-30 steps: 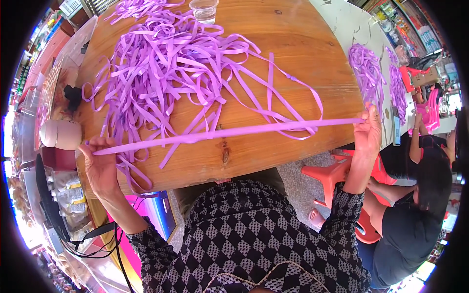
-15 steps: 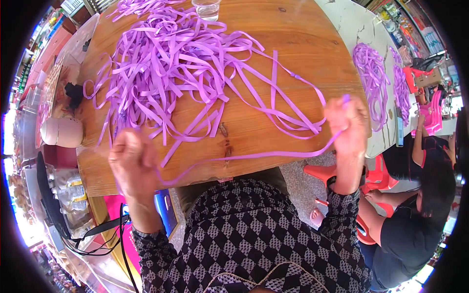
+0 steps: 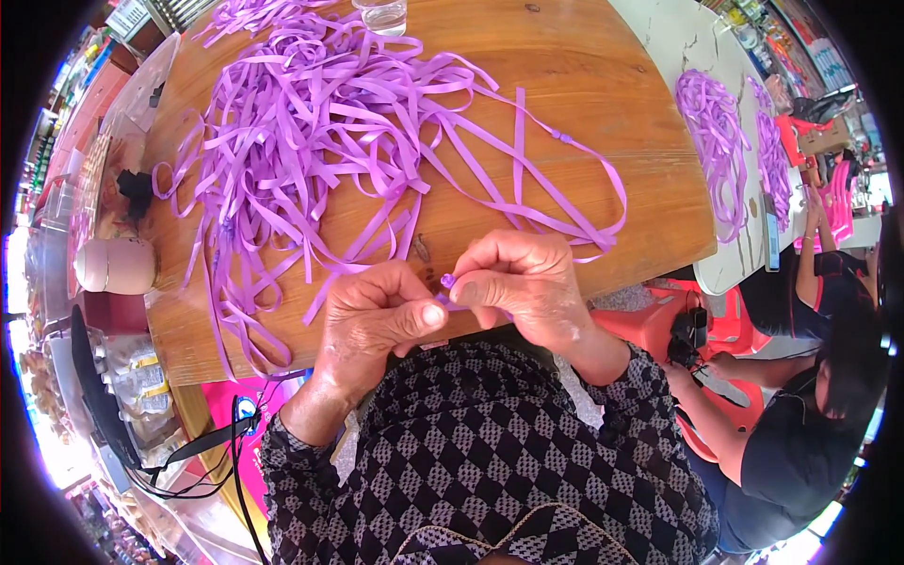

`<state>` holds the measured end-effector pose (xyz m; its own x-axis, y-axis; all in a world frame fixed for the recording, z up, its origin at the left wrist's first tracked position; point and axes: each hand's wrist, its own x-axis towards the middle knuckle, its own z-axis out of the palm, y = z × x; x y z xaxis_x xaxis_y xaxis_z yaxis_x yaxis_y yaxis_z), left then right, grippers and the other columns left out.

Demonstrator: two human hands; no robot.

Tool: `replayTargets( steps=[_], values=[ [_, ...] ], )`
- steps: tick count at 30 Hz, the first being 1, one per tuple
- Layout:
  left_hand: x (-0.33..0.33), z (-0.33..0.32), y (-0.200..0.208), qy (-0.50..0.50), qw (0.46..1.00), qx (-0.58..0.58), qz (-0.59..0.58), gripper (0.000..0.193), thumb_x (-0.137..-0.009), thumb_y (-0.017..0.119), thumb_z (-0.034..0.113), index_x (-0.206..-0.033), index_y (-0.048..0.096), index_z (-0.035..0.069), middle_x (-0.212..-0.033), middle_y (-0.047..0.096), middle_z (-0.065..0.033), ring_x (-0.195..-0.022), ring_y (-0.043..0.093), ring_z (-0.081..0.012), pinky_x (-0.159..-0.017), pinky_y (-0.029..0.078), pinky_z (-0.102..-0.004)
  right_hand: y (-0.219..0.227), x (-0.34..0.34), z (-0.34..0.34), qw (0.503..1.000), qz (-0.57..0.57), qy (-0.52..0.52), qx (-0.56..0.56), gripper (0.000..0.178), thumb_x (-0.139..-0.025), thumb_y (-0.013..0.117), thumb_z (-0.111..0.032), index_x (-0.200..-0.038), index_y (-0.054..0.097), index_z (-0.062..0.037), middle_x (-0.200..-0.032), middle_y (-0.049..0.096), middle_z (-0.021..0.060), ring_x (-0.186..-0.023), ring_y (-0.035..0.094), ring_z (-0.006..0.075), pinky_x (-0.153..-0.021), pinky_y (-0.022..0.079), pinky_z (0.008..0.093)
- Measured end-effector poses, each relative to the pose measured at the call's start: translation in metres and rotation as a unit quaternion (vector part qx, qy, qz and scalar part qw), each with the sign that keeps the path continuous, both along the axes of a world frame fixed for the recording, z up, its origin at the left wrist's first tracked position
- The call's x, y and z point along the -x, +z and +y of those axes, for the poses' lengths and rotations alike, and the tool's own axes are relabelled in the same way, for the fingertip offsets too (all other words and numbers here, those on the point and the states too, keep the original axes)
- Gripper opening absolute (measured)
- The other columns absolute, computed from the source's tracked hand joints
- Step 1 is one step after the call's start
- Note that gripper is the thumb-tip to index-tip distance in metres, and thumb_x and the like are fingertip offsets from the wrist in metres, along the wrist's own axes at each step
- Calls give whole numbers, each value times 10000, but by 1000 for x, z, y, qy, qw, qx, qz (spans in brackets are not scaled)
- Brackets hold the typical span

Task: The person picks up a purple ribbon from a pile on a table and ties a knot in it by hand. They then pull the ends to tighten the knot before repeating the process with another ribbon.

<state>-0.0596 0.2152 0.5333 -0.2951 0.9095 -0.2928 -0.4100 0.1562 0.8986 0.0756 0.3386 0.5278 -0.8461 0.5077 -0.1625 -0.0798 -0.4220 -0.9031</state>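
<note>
Between my hands, just over the table's near edge, is a purple ribbon with a small knotted lump [image 3: 447, 281] at its end. My right hand [image 3: 532, 287] pinches the ribbon beside this lump with thumb and forefinger. My left hand [image 3: 377, 315] is closed on the ribbon too, its thumb tip close to the knot; much of the strip is hidden by the fingers. Beyond my hands a big tangled heap of purple ribbons [image 3: 301, 141] spreads over the wooden table [image 3: 584, 75]. One ribbon loop with a small knot [image 3: 562, 137] stretches out to the right.
A clear cup [image 3: 384, 17] of liquid stands at the far edge of the heap. At left is a pale pink rounded container [image 3: 118, 266]. More purple ribbons [image 3: 713, 141] lie on the white marbled table at right. A person in black [image 3: 800, 452] sits at the right, holding something dark.
My hands have come together from wide apart, the ribbon no longer stretched between them. The seated person at right has leaned and now handles a dark item.
</note>
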Motion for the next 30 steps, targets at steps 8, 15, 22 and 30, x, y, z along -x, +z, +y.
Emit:
replayTargets(
  steps=[8,15,22,30],
  values=[
    [-3,0,10,-63,997,-24,42,156,-829,647,124,-775,588,-11,-666,552,-13,-545,462,-52,-480,364,-190,-16,-7,-13,999,48,-16,10,98,-816,631,-43,-844,590,42,-705,579,65,-500,492,69,-443,374,189],
    [-5,-4,13,-8,998,57,39,147,-802,658,103,-838,622,-35,-670,572,-9,-538,439,-40,-486,328,-187,-9,-16,-9,996,38,-19,-75,97,-796,648,-35,-827,599,43,-742,592,90,-559,536,83,-485,399,178],
    [-2,-9,1,5,998,58,18,139,-807,662,111,-854,643,-19,-651,577,21,-525,429,-22,-467,308,-166,-1,-18,-3,997,-41,30,-60,141,-763,699,-79,-826,621,20,-679,615,44,-594,536,53,-512,413,184],
    [-3,-8,2,28,996,84,-16,179,-733,710,86,-809,630,-55,-632,581,-31,-477,402,-47,-444,280,-186,-3,-15,-3,982,-46,32,-181,113,-748,716,-67,-755,634,11,-687,620,11,-597,507,27,-513,397,185]
  ],
)
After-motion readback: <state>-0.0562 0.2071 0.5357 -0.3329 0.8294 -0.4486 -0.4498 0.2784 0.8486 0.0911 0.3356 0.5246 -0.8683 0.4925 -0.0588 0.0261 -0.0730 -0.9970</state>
